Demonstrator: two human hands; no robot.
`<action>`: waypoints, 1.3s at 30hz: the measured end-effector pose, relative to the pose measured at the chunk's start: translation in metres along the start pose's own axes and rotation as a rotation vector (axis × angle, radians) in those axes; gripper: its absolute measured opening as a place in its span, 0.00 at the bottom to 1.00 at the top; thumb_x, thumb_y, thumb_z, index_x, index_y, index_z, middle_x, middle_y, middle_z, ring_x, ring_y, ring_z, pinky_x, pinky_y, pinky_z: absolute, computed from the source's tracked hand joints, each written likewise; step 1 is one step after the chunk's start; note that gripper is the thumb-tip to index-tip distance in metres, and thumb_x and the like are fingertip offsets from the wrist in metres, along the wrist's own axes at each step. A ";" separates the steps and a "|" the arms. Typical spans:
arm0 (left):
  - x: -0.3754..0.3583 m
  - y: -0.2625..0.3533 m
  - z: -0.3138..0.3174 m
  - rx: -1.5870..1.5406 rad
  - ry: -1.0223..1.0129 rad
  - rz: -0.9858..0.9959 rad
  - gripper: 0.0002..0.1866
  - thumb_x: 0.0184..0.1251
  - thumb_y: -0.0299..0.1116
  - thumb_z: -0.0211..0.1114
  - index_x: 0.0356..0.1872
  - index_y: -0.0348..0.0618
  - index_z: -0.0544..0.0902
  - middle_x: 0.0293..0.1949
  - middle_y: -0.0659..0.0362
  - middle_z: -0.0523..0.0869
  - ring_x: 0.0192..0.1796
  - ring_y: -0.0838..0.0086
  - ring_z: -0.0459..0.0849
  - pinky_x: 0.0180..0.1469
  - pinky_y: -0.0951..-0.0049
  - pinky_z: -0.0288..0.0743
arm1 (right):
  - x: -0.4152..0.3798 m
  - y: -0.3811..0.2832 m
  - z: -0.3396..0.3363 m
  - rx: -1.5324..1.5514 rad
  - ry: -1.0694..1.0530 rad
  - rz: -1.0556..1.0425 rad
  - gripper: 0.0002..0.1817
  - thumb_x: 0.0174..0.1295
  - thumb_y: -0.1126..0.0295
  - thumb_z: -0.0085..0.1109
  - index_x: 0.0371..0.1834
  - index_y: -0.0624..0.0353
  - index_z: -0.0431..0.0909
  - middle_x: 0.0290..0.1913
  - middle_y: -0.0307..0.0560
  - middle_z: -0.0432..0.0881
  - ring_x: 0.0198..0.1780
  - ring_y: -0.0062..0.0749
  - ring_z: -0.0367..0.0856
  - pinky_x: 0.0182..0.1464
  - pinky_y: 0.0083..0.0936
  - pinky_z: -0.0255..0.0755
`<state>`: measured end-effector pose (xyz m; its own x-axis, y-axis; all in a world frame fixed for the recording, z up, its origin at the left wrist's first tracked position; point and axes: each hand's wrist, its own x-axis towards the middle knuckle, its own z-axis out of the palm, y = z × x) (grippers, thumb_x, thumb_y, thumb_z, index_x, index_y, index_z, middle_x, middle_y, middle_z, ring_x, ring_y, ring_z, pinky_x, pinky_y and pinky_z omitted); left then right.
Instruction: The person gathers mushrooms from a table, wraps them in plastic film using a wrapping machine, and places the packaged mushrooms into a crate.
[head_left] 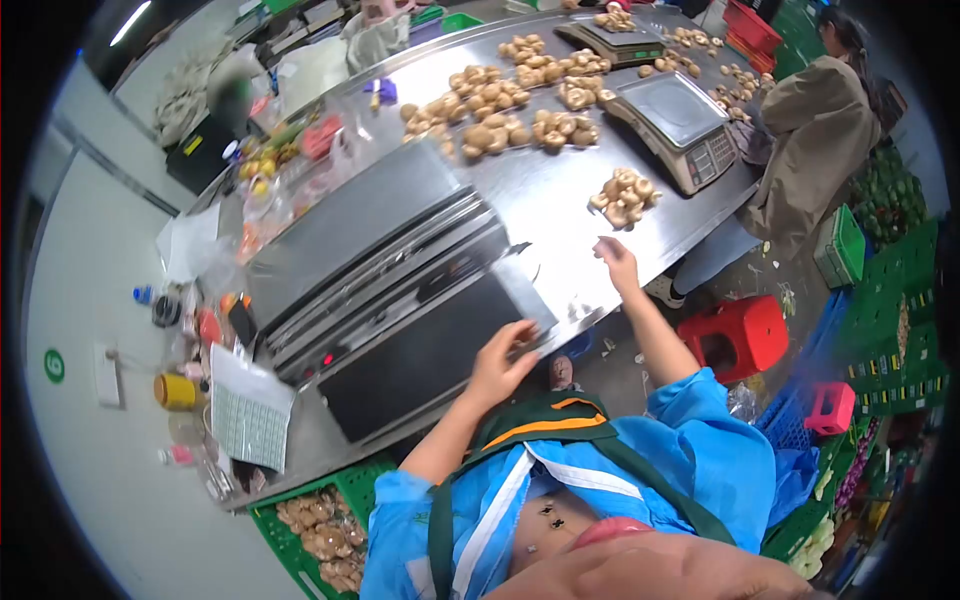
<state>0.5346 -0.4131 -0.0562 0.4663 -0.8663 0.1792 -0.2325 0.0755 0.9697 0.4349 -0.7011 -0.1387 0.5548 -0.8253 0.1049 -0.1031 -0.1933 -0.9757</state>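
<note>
My left hand is over the near right edge of the sealing machine, its fingers apart and nothing seen in them. My right hand is above the steel table, fingers partly spread, holding nothing visible. Just beyond it lies a small heap of mushrooms. Several more piles of mushrooms are spread along the far part of the table. A digital scale stands to the right of these piles.
A person in a beige jacket is at the table's right side. A second scale stands farther back. A red stool is on the floor at right. Green crates with packed mushrooms are below the left edge.
</note>
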 end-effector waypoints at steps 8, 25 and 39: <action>0.237 -0.117 0.169 -0.058 0.185 -0.406 0.47 0.51 0.40 0.69 0.68 0.44 0.48 0.61 0.42 0.57 0.55 0.57 0.71 0.53 0.64 0.70 | 0.248 0.087 -0.169 -0.288 -0.111 0.085 0.27 0.66 0.49 0.44 0.60 0.58 0.69 0.55 0.46 0.75 0.57 0.29 0.71 0.59 0.24 0.61; 0.282 -0.065 0.124 0.337 0.362 -0.171 0.57 0.32 0.43 0.80 0.66 0.42 0.52 0.66 0.37 0.43 0.69 0.46 0.47 0.68 0.57 0.49 | 0.226 -0.035 -0.071 -0.253 -0.253 -0.178 0.23 0.59 0.57 0.56 0.56 0.54 0.73 0.58 0.55 0.70 0.57 0.42 0.72 0.57 0.30 0.67; 0.099 -0.032 -0.264 0.562 0.533 -0.223 0.54 0.32 0.45 0.78 0.63 0.35 0.60 0.61 0.46 0.60 0.65 0.56 0.61 0.66 0.64 0.56 | 0.111 -0.165 0.334 -0.199 -0.443 -0.314 0.28 0.57 0.46 0.53 0.54 0.54 0.75 0.53 0.61 0.73 0.56 0.51 0.71 0.58 0.35 0.64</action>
<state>0.8138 -0.3705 -0.0251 0.8639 -0.4690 0.1837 -0.4143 -0.4541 0.7888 0.7894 -0.5836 -0.0304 0.8721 -0.4199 0.2514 -0.0072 -0.5246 -0.8513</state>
